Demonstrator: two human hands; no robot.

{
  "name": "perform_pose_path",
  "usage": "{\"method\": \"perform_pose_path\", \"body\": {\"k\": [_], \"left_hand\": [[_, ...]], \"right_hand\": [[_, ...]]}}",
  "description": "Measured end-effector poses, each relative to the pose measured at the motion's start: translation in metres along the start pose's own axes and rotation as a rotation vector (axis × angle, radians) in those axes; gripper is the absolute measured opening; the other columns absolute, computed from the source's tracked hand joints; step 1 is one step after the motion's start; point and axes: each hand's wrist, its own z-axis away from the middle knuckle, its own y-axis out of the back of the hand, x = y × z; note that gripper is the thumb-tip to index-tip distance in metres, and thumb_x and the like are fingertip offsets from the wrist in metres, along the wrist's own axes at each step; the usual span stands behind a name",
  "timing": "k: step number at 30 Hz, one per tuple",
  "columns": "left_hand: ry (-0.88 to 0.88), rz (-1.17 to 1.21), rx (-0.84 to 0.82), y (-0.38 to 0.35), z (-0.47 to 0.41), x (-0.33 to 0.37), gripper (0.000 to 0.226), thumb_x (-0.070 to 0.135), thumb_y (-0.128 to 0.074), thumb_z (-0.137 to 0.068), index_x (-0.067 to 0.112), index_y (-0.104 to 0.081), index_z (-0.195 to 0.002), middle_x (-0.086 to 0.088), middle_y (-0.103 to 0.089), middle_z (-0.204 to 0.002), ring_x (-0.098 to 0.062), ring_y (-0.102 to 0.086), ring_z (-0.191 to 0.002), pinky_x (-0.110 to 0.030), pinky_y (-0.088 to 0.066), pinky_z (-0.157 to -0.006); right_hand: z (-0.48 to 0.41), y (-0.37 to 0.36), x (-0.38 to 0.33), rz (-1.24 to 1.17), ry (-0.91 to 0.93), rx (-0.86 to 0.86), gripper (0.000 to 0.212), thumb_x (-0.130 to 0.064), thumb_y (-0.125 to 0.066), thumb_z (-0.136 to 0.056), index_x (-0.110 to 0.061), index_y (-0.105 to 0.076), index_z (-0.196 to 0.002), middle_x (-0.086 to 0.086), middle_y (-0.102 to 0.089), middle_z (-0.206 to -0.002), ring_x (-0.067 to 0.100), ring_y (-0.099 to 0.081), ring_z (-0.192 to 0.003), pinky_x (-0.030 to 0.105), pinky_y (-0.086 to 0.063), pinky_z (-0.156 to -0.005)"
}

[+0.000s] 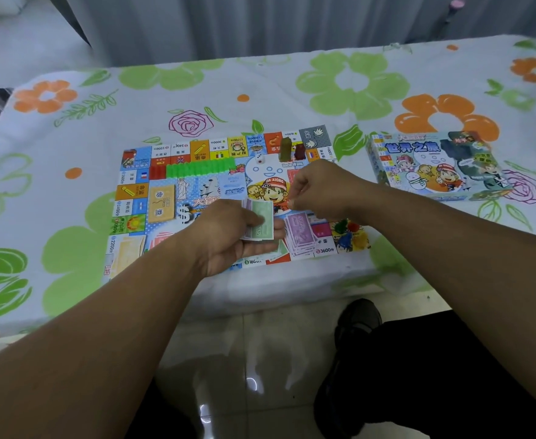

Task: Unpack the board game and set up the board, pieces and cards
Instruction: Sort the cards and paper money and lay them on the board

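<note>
White cloth-covered table (260, 90) printed with green and orange flowers; flat colourful paper game board (139, 213) at its front edge, centre; pale-blue cardboard game box (434, 166) toward the right edge; left hand (228, 239) grips a stack of green paper banknotes (261, 220) over the board's front edge; right hand (317, 188) curled, fingertips pinched together, contents indiscernible; purple banknote stack (300, 232) just beside, on the board.
</note>
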Motion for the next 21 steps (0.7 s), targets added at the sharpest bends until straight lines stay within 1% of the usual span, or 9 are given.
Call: {"method": "perform_pose_path", "body": {"k": [2, 4, 6, 8, 10, 12, 15, 18, 21], "left_hand": [[-0.007, 0.002, -0.014, 0.003, 0.001, 0.000, 0.027, -0.003, -0.043, -0.101, -0.001, -0.056, -0.125, -0.023, -0.074, -0.103, -0.034, -0.074, -0.096, -0.050, -0.057, -0.092], [-0.020, 0.010, -0.028, 0.006, 0.002, -0.001, 0.027, -0.004, -0.046, -0.100, -0.003, -0.057, -0.124, -0.024, -0.073, -0.106, -0.035, -0.073, -0.099, -0.050, -0.056, -0.094], [-0.027, 0.019, -0.035, 0.009, 0.003, -0.001, 0.025, -0.003, -0.050, -0.099, -0.004, -0.059, -0.122, -0.024, -0.073, -0.108, -0.036, -0.073, -0.099, -0.049, -0.058, -0.091], [-0.029, 0.026, -0.025, 0.012, 0.005, -0.001, 0.022, -0.002, -0.052, -0.099, -0.004, -0.062, -0.118, -0.023, -0.074, -0.105, -0.035, -0.074, -0.095, -0.045, -0.061, -0.083], [-0.034, 0.028, 0.013, 0.015, 0.007, 0.000, 0.018, 0.001, -0.053, -0.099, -0.001, -0.063, -0.114, -0.020, -0.075, -0.101, -0.033, -0.075, -0.091, -0.043, -0.063, -0.078], [-0.045, 0.013, 0.072, 0.022, 0.008, 0.000, 0.016, 0.006, -0.050, -0.101, 0.001, -0.064, -0.109, -0.019, -0.076, -0.097, -0.030, -0.075, -0.087, -0.040, -0.063, -0.077], [-0.067, 0.022, 0.168, 0.035, 0.008, 0.000, 0.021, 0.010, -0.046, -0.102, 0.000, -0.064, -0.106, -0.022, -0.075, -0.097, -0.030, -0.075, -0.086, -0.040, -0.063, -0.074], [-0.058, 0.067, 0.152, 0.041, 0.011, 0.001, 0.026, 0.009, -0.040, -0.100, -0.002, -0.063, -0.108, -0.023, -0.075, -0.096, -0.032, -0.075, -0.086, -0.041, -0.063, -0.076], [-0.026, 0.088, 0.103, 0.039, 0.015, 0.002, 0.027, 0.009, -0.037, -0.103, -0.001, -0.062, -0.107, -0.023, -0.075, -0.098, -0.034, -0.075, -0.091, -0.042, -0.061, -0.080]], "right_hand": [[0.002, -0.005, -0.005, -0.121, 0.029, -0.022, 0.022, -0.020, -0.068, -0.094, 0.002, -0.069, -0.098, 0.012, -0.067, -0.082, 0.013, -0.052, -0.051, 0.020, -0.039, -0.043], [0.002, -0.012, -0.009, -0.172, 0.059, -0.042, 0.023, -0.026, -0.071, -0.093, -0.003, -0.068, -0.095, 0.010, -0.069, -0.080, 0.011, -0.054, -0.048, 0.023, -0.039, -0.044], [0.001, -0.018, -0.012, -0.156, 0.085, -0.040, 0.014, -0.019, -0.074, -0.090, -0.006, -0.068, -0.088, 0.008, -0.065, -0.073, 0.010, -0.054, -0.046, 0.024, -0.040, -0.046], [-0.003, -0.022, -0.014, -0.154, 0.074, -0.022, 0.009, -0.011, -0.075, -0.088, -0.005, -0.068, -0.087, 0.006, -0.062, -0.068, 0.011, -0.054, -0.047, 0.023, -0.040, -0.045], [-0.006, -0.022, -0.014, -0.184, 0.024, -0.006, 0.011, -0.009, -0.075, -0.088, -0.001, -0.068, -0.092, 0.009, -0.062, -0.069, 0.014, -0.054, -0.049, 0.022, -0.038, -0.043], [-0.008, -0.022, -0.013, -0.178, 0.000, -0.025, 0.013, -0.007, -0.076, -0.087, 0.000, -0.068, -0.093, 0.013, -0.063, -0.070, 0.014, -0.054, -0.048, 0.022, -0.039, -0.043], [-0.009, -0.026, -0.010, -0.087, -0.018, -0.112, 0.013, -0.010, -0.078, -0.086, -0.003, -0.069, -0.093, 0.012, -0.067, -0.071, 0.011, -0.056, -0.047, 0.027, -0.045, -0.051], [-0.010, -0.030, -0.008, -0.021, -0.028, -0.120, 0.011, -0.010, -0.078, -0.085, -0.004, -0.072, -0.092, 0.011, -0.071, -0.077, 0.015, -0.062, -0.058, 0.028, -0.050, -0.058], [-0.011, -0.030, -0.011, 0.019, 0.029, -0.008, 0.007, -0.004, -0.076, -0.084, -0.004, -0.074, -0.091, 0.005, -0.070, -0.080, 0.016, -0.064, -0.073, 0.027, -0.052, -0.066]]}}
